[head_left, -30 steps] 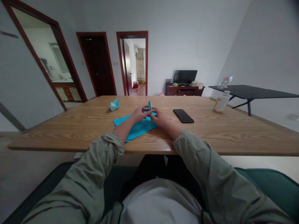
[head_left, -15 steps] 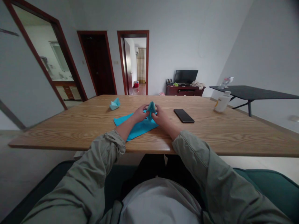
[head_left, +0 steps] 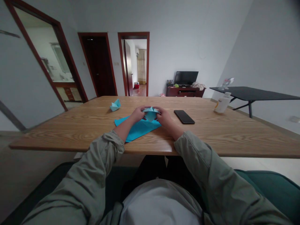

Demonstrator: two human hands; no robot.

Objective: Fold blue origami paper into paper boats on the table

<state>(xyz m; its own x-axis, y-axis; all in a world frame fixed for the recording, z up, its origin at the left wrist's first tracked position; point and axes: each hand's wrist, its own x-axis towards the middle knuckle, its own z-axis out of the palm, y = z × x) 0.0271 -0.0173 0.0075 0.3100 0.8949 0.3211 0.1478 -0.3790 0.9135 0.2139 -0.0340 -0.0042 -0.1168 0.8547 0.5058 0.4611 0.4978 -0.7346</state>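
A light-blue folded paper piece [head_left: 150,115] is held up between my two hands, spread wide with a small peak at its top. My left hand [head_left: 138,114] grips its left side and my right hand [head_left: 163,117] its right side, fingers closed on the edges. Some fingertips are hidden behind the paper. Just below the hands, brighter blue paper [head_left: 140,129] lies flat on the wooden table [head_left: 77,131]. Farther off to the left stands a light-blue folded paper boat [head_left: 115,105], touched by neither hand.
A black phone [head_left: 184,117] lies right of my right hand. Toward the table's right end stands a white bottle [head_left: 222,103]. Beyond it is a black folding table [head_left: 255,93] with a clear spray bottle [head_left: 227,83]. A television [head_left: 186,78] stands by the far wall.
The folded paper has gone from a narrow, upright shape to a wide, spread one. My hands have moved slightly apart, still holding its sides.
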